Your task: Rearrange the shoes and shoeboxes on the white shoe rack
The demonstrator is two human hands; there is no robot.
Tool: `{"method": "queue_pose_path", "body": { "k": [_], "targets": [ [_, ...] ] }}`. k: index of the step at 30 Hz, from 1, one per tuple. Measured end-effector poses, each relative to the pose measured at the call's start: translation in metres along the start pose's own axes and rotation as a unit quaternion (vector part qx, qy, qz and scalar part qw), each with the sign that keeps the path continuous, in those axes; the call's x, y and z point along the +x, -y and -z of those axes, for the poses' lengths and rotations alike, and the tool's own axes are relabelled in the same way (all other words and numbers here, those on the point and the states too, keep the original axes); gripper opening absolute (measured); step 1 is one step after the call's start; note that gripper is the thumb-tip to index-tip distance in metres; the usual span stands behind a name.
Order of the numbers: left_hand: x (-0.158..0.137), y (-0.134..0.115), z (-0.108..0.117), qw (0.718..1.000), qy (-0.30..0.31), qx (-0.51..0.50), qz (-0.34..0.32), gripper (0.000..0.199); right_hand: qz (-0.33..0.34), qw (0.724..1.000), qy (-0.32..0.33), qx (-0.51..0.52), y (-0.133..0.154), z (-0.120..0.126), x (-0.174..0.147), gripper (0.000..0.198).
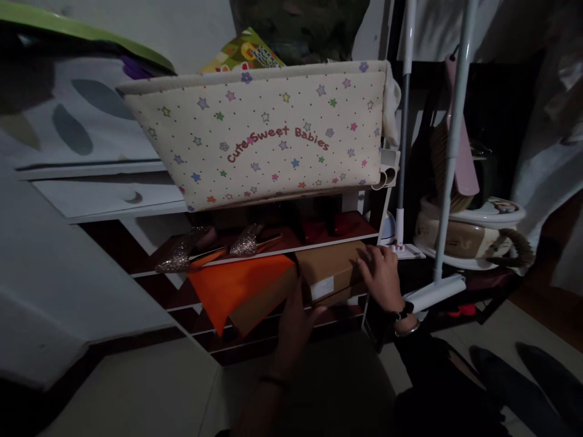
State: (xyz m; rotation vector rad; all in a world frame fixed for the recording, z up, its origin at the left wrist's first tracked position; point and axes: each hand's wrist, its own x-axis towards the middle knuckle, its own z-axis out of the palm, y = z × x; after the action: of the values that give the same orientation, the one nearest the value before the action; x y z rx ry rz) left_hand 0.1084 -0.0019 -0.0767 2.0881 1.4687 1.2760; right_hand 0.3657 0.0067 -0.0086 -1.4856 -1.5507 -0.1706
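Note:
A brown cardboard box (337, 276) with a pale label sits on a shelf level of the shoe rack, its front sticking out. My right hand (383, 276) has its fingers bent over the box's right end. My left hand (294, 328) is at the box's left end, fingers stretched up along its side and thumb spread to the right. Just left of that hand, an orange box (241, 285) with a brown face juts out at a tilt. Glittery heeled shoes (246, 241) stand on the dark red shelf above.
A fabric bin (273, 133) printed with stars overhangs the rack from above. Right of the rack stand a white-poled mop (449, 182), a second pole (401, 152) and a pink brush (464, 158). A white drawer unit (109, 191) is on the left. Tiled floor (146, 388) lies below.

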Motion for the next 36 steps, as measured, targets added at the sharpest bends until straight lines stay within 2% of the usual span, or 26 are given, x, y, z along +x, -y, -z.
{"method": "queue_pose_path", "body": {
  "k": [3, 6, 11, 16, 20, 25, 29, 33, 36],
  "targets": [
    [0.004, 0.006, -0.003, 1.0, -0.014, 0.007, -0.009, 0.072, -0.056, 0.996, 0.023, 0.058, -0.028, -0.008, 0.001, 0.059],
    [0.008, 0.01, -0.004, 1.0, -0.012, 0.013, -0.009, 0.068, -0.062, 0.993, 0.056, 0.089, -0.042, -0.014, -0.004, 0.063],
    [0.013, 0.004, -0.012, 0.999, -0.038, 0.006, -0.012, 0.066, -0.05, 0.995, 0.053, 0.073, -0.041, -0.013, -0.009, 0.061],
    [0.011, -0.014, -0.036, 0.998, -0.044, -0.038, 0.002, 0.084, -0.052, 0.997, 0.012, 0.059, -0.041, -0.016, -0.008, 0.063],
    [0.008, -0.018, -0.046, 0.996, -0.034, -0.085, 0.01, 0.087, -0.043, 0.999, 0.03, 0.017, -0.044, -0.017, -0.01, 0.066],
    [0.004, -0.009, -0.037, 0.995, -0.008, -0.089, 0.044, 0.086, -0.028, 0.996, 0.072, -0.051, -0.042, -0.008, -0.016, 0.069],
    [-0.003, 0.0, -0.022, 0.996, 0.047, -0.07, 0.015, 0.086, -0.022, 0.992, 0.097, -0.084, -0.036, 0.003, -0.016, 0.069],
    [-0.01, 0.01, -0.008, 0.992, 0.112, -0.057, -0.028, 0.077, -0.001, 0.994, 0.073, -0.081, -0.019, 0.019, -0.012, 0.056],
    [-0.012, 0.016, -0.001, 0.99, 0.126, -0.056, -0.04, 0.067, 0.01, 0.998, 0.06, -0.031, 0.004, 0.032, -0.01, 0.039]
  ]
}}
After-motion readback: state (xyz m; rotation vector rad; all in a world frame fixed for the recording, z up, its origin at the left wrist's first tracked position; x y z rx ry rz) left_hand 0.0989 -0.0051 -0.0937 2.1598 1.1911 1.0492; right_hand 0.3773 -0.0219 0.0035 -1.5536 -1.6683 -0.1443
